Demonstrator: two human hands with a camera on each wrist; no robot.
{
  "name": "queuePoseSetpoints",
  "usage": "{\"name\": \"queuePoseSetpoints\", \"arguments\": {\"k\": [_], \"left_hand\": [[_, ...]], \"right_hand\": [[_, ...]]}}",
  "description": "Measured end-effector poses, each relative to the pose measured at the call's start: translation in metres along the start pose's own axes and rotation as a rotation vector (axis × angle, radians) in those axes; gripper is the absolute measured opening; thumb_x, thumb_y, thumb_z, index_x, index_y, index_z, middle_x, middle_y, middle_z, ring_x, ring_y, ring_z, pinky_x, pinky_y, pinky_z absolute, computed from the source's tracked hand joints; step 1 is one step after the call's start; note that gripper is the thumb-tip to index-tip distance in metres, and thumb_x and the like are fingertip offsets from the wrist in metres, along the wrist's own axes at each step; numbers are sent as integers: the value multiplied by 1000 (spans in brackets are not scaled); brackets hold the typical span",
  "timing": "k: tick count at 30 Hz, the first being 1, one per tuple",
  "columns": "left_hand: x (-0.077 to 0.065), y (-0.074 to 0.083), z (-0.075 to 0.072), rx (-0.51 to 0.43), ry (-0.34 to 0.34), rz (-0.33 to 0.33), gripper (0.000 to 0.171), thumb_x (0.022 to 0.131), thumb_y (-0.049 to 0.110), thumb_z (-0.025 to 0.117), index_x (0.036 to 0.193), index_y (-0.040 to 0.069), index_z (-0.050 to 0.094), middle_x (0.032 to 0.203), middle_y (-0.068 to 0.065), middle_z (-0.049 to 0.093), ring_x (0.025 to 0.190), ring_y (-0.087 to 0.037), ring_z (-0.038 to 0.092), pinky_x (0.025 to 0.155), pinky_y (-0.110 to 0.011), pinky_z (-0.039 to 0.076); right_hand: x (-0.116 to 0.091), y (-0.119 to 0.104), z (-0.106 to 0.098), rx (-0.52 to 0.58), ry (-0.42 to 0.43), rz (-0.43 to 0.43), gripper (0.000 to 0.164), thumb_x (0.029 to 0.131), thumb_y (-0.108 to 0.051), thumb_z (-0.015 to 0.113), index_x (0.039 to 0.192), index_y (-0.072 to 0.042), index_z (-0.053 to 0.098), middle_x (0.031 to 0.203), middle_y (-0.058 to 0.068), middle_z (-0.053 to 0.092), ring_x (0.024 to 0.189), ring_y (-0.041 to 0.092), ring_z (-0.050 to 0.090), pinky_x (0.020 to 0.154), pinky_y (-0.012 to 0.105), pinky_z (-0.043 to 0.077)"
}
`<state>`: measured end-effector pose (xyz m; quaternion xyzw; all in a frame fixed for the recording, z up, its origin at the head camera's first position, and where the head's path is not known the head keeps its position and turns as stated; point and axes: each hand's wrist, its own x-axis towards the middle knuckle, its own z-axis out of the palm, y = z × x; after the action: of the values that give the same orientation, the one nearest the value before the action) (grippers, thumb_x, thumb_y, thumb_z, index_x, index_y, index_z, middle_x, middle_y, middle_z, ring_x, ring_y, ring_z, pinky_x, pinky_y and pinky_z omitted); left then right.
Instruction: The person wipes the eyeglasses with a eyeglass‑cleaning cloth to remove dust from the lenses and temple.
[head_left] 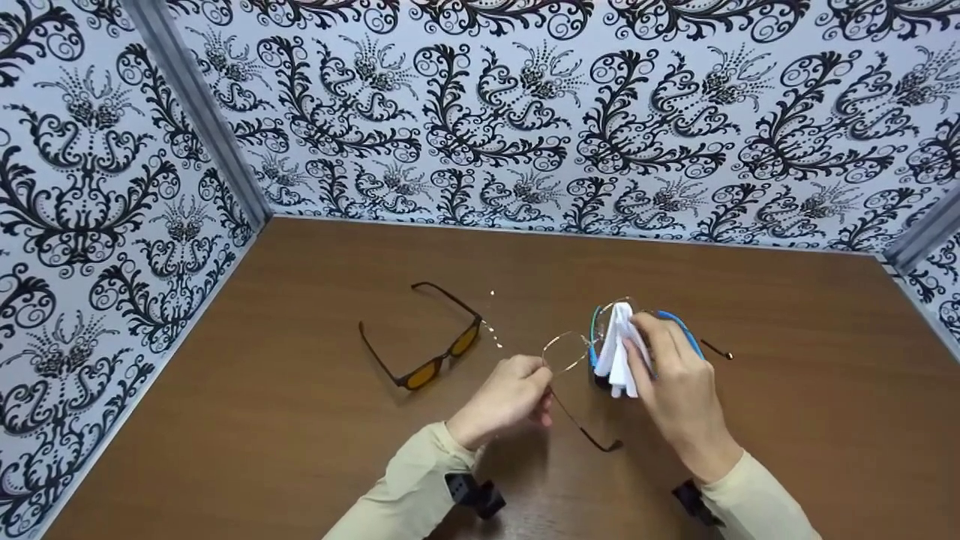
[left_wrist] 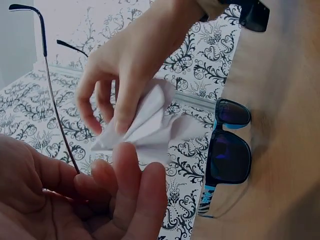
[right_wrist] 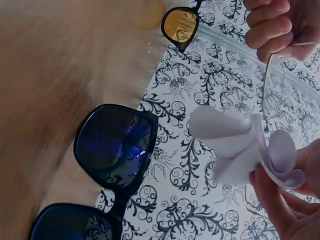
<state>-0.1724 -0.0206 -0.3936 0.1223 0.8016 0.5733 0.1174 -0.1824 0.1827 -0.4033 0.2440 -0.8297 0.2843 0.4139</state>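
Note:
My left hand (head_left: 510,394) pinches thin gold wire-rimmed eyeglasses (head_left: 555,340) near one hinge, with a dark-tipped temple (head_left: 592,440) hanging down toward me. My right hand (head_left: 679,382) grips a folded white cloth (head_left: 619,352) between thumb and fingers, wrapped over the other lens, which is mostly hidden. In the left wrist view the cloth (left_wrist: 150,120) fans out below the right fingers. Behind and beneath the cloth in the head view lie dark sunglasses with blue temples (head_left: 681,328). Their dark lenses (right_wrist: 115,147) show large in the right wrist view.
Left of my hands, black-framed glasses with amber lenses (head_left: 424,373) lie with temples spread on the brown wooden table (head_left: 300,450). Small bright specks (head_left: 491,330) of light show beside them. Patterned black-and-white panels (head_left: 495,112) stand along the back and sides.

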Motion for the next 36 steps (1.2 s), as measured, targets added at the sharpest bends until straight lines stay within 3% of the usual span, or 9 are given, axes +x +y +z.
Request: {"name": "queuePoseSetpoints", "arguments": {"k": [5,9,12,15,21,29,31,36], "left_hand": [[-2,1,2,24,9,-12,22,91,3,43,73,2,56,61,-9,58,48,-19,61,51,-32,52],[-2,2,1,-4,24,-21,22,91,3,43,75,0,57,60,-2,55,46,-13,57,57,-42,55],[-2,2,1,-8,28,-21,22,92,3,43,75,0,57,60,-1,55,46,-12,57,58,-43,55],[-3,3,1,15,22,-8,22,92,3,43,75,1,57,61,-4,57,47,-15,59,54,-34,53],[-5,5,3,93,12,55,23,92,5,43,75,1,58,58,-7,59,51,-23,63,51,-23,45],[-7,4,5,118,4,67,24,92,6,44,73,2,58,57,-5,59,52,-23,64,53,-23,45],[-7,4,5,116,-1,61,24,92,6,44,73,2,58,56,-3,58,52,-23,64,52,-23,44],[-6,4,6,137,-9,42,24,91,6,43,73,2,59,52,1,56,48,-16,61,45,-21,40]], "right_hand": [[5,-1,8,71,14,-15,27,81,7,68,108,2,64,101,15,63,91,29,61,83,28,48],[5,0,8,164,-16,-52,38,83,11,61,119,1,64,113,15,65,102,30,61,95,19,41],[3,1,7,199,-38,-44,44,82,16,59,124,2,61,116,15,64,103,30,60,96,18,40],[2,3,7,196,-37,-36,46,80,19,63,122,1,63,114,15,64,102,29,60,95,16,40],[2,7,9,62,3,-109,42,77,14,70,115,-2,67,109,17,61,97,31,59,89,28,46],[0,5,9,-204,40,-54,31,79,8,67,109,1,67,96,19,62,83,36,62,63,50,54],[-2,2,7,-202,31,-44,29,78,6,66,107,0,67,95,17,62,79,35,63,60,50,54],[0,-5,4,-72,-7,-41,25,78,2,69,102,-5,69,95,10,64,76,29,64,64,45,54]]}}
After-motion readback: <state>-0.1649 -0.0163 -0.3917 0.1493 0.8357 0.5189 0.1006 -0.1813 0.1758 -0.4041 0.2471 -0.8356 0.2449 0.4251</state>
